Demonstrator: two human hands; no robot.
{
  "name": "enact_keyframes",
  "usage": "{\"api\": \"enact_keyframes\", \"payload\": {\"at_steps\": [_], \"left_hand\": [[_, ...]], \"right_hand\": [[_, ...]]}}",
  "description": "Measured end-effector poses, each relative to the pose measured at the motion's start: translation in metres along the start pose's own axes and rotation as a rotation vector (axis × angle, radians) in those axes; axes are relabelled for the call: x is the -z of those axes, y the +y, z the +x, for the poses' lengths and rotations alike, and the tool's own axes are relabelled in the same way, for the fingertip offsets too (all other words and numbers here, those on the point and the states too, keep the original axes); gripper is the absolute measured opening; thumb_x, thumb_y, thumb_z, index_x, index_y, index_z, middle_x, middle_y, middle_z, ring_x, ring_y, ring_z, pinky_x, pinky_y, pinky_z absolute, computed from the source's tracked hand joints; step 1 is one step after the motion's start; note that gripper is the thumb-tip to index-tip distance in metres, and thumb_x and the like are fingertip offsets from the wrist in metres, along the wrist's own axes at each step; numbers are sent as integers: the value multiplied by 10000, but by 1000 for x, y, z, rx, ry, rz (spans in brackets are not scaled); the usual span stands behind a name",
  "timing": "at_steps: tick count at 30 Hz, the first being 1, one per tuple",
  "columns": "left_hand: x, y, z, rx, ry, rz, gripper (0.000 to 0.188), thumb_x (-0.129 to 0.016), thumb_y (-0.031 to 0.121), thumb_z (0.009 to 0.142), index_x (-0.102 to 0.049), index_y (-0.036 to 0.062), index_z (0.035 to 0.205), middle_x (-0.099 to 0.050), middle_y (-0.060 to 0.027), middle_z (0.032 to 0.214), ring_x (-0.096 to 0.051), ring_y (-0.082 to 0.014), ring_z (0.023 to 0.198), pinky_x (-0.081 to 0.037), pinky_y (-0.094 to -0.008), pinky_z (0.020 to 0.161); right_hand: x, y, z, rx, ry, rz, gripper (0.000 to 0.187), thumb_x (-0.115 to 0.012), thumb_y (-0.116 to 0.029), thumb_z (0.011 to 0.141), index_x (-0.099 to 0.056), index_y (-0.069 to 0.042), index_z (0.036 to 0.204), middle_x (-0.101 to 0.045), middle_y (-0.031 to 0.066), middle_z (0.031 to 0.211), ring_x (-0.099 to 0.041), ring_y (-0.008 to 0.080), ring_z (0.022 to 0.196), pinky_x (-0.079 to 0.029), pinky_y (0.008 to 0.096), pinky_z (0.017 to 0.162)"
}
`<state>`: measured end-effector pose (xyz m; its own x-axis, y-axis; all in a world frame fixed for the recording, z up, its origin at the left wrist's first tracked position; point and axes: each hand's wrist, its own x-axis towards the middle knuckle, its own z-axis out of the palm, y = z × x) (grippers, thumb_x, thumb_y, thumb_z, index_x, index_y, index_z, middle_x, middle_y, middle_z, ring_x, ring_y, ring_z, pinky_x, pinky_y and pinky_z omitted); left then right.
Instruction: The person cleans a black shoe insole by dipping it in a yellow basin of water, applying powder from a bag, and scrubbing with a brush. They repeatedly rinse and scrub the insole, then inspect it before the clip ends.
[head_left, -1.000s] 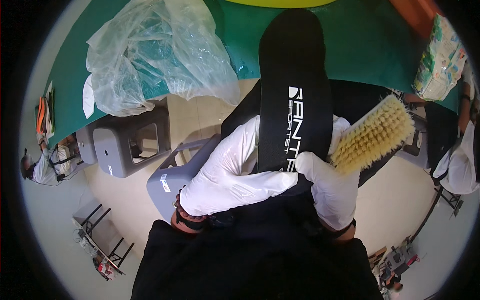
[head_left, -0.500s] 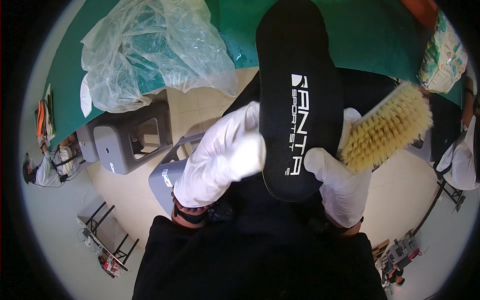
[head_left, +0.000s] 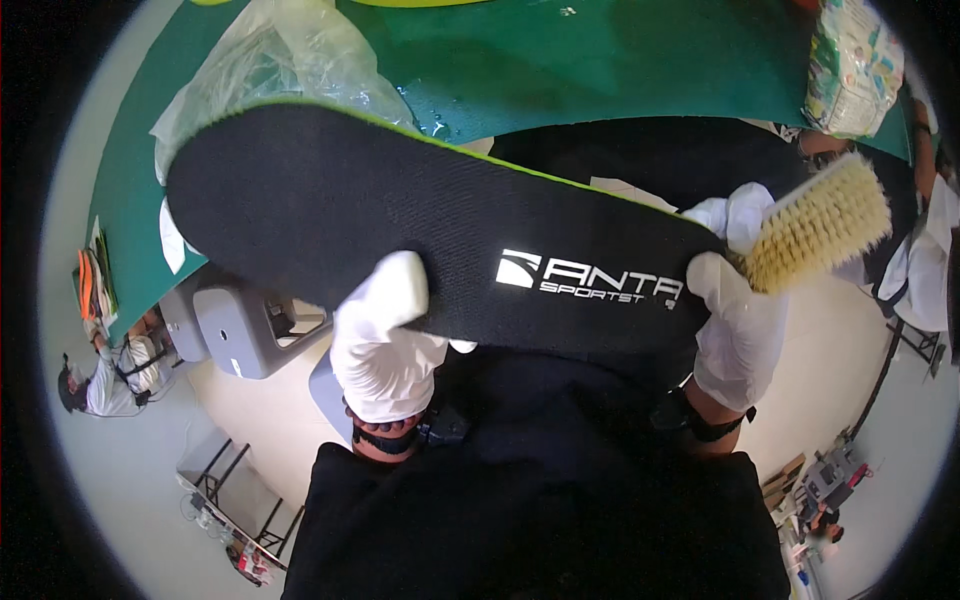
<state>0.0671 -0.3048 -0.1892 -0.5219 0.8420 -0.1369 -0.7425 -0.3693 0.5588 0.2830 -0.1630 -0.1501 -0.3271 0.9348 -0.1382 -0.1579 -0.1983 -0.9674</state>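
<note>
A black shoe insole (head_left: 330, 210) with a thin lime-green edge lies crosswise in front of me, its wide end to the left. White printing marks the narrower right part. My left hand (head_left: 383, 345), in a white glove, grips the insole near the middle of its lower edge, thumb on top. At the right end my gloved right hand (head_left: 738, 325) pinches the insole under its thumb. The same hand also holds a brush (head_left: 825, 222) with pale bristles, which juts out to the upper right. Some right fingers are hidden behind the insole.
Beyond the insole stretches a green table (head_left: 600, 75), carrying a crumpled clear plastic bag (head_left: 290, 55) on the left. A patterned soft package (head_left: 852, 75) sits at its right edge. Grey stools (head_left: 232, 335) stand at the lower left. Other people (head_left: 110, 385) are seated at both sides.
The insole has swung from upright to crosswise, its wide end now at the left. My left hand has moved from its side onto its lower edge. The brush stays in my right hand.
</note>
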Motion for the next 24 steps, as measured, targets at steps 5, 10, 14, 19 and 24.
{"api": "enact_keyframes", "payload": {"at_steps": [5,10,14,19,24], "left_hand": [[-26,7,6,57,223,108,235,-632,133,849,-668,-14,1030,-657,-204,1096,-684,-324,936,-607,-468,756],[-23,5,6,-15,455,196,225,-656,101,806,-675,-6,1003,-679,-193,1042,-702,-299,877,-609,-456,754],[-22,6,6,-10,450,129,204,-656,105,811,-680,-3,983,-687,-185,1017,-704,-303,865,-609,-454,753],[-20,7,11,-54,487,172,265,-649,98,824,-634,-8,1067,-664,-188,1073,-695,-308,911,-606,-455,778],[-20,10,14,-59,443,134,296,-644,91,827,-611,-14,1102,-653,-190,1100,-688,-311,930,-602,-461,804]], "right_hand": [[-13,-1,1,-69,96,181,475,-694,169,659,-494,-60,1024,-556,23,952,-592,188,993,-483,328,926],[-22,3,0,-43,35,391,469,-697,184,649,-492,-70,986,-555,34,965,-593,194,994,-489,340,922],[-22,-1,0,-155,100,398,474,-668,211,640,-485,-78,969,-550,37,965,-592,195,996,-485,345,932],[-23,6,0,-66,13,508,500,-594,250,626,-495,-72,996,-552,40,964,-593,201,1021,-476,353,954],[-23,11,-1,-36,-25,572,485,-590,239,643,-505,-75,1003,-576,39,988,-589,198,1038,-467,353,966]]}}
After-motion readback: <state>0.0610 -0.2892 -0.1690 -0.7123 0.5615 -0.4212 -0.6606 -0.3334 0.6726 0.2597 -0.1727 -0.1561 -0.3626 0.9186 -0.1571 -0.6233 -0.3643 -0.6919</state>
